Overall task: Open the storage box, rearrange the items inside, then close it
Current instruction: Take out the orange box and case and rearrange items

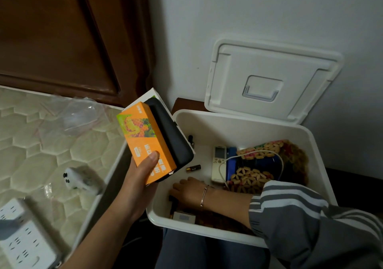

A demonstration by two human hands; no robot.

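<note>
mattress: quilted mattress (51,144) lay at 9 o'clock of the box, with a power strip (22,237) on its near corner.
storage box: white storage box (238,127) sat open just ahead of our knees by the wall, at 3 o'clock of our left hand.
lid: lid (267,65) stood up at the box's 12 o'clock edge against the wall, inner side toward us.
beaded mat: beaded mat (259,152) filled the box's 3 o'clock half, with a white cable (282,166) looped over it.
stack: orange carton (145,142) in front, black case (172,138) behind it, white box (152,94) at the back. We held it above the box's 9 o'clock rim, long axis 11 to 5.
left hand: left hand (141,173) had its fingers clamped round the stack's lower end, thumb pressed on the orange face.
right hand: right hand (188,189) was down in the box's 7 o'clock corner, back up. We could not tell whether the fingers lay flat or curled.
remote: remote (219,161) lay along the mat's 9 o'clock edge, axis 12 to 6.
battery: battery (193,168) lay on bare floor just at 12 o'clock of the right hand, axis 9 to 3.
key relation: the stack hung at 11 o'clock of the right hand. The bare strip between the rim and the remote ran 12 to 6. We judged the left hand nearer for the set-down, and the stack would need turning to that line.
</note>
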